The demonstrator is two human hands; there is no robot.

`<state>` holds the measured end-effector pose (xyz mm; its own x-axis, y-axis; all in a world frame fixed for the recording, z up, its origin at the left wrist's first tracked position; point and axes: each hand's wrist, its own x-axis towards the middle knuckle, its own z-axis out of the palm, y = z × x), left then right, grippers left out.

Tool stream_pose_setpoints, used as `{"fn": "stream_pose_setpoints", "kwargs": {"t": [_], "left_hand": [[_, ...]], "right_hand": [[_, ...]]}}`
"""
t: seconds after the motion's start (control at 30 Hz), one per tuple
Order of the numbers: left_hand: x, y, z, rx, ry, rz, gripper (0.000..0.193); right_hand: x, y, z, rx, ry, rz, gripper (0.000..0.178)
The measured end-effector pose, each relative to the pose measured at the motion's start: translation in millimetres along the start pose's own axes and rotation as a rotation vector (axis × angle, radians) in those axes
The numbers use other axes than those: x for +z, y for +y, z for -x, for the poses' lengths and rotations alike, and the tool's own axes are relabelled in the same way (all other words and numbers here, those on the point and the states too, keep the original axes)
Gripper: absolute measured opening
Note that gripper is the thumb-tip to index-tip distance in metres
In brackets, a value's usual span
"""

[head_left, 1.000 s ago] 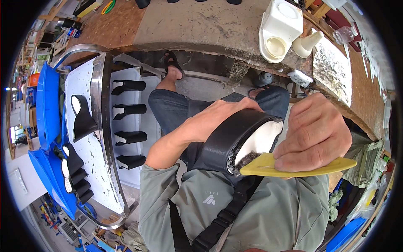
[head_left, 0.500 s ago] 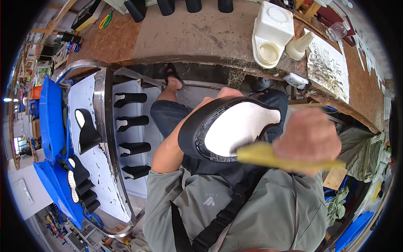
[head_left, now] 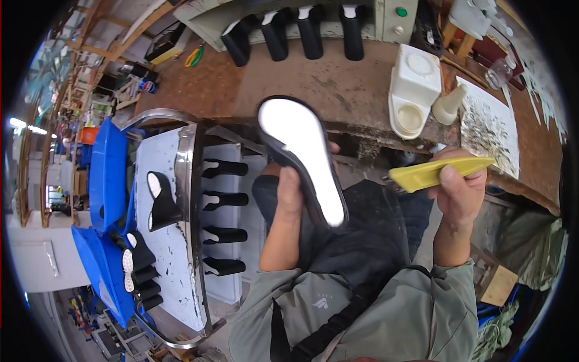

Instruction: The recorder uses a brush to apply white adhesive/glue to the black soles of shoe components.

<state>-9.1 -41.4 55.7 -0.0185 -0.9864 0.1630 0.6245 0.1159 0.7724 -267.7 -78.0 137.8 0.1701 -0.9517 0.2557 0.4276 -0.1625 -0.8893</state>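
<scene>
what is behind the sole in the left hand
The left hand reaches behind the sole, a fingertip showing at its right edge; bench and dark cloth show beyond. The remaining fingers and the sole's far side are covered.

White logo (head_left: 322,302) on shirt (head_left: 392,323), perhaps lettered

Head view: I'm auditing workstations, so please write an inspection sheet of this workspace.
Surface: brown workbench, stained and worn.
Job's things: white-faced black sole; yellow-handled brush, apart from it.
Clutter: white container, cream cone, stained paper and four black pieces on the bench.
Hands: left hand grips the sole; right hand grips the brush.
Cables: nothing seen.
Surroundings: metal-framed rack at left; blue bins beside it.
</scene>
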Motion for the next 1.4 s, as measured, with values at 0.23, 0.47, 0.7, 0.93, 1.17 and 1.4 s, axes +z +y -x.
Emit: {"fn": "stream_pose_setpoints", "kwargs": {"t": [0.23,0.47,0.7,0.93,1.17,1.4], "left_hand": [[9.6,9.3,26.6,-0.1,-0.228,-0.266,0.083],[30.1,23.4,24.7,-0.086,-0.304,-0.427,0.066],[36.6,24.2,23.4,-0.008,-0.293,-0.468,0.059],[37.8,24.7,24.7,-0.039,-0.274,-0.438,0.059],[42.0,21.3,22.0,0.021,-0.224,-0.416,0.062],[41.8,19.9,21.8,0.041,-0.177,-0.371,0.061]], "right_hand": [[39.6,-5.6,-28.6,-0.266,-0.274,0.238,0.014],[42.2,-18.3,-36.5,-0.491,-0.383,0.493,0.015],[35.5,-19.2,-31.7,-0.504,-0.5,0.438,0.017],[32.5,-15.2,-21.5,-0.575,-0.489,0.458,0.019],[22.8,-12.7,-11.9,-0.635,-0.515,0.488,0.022],[14.2,-4.2,-1.9,-0.691,-0.533,0.459,0.022]]}}
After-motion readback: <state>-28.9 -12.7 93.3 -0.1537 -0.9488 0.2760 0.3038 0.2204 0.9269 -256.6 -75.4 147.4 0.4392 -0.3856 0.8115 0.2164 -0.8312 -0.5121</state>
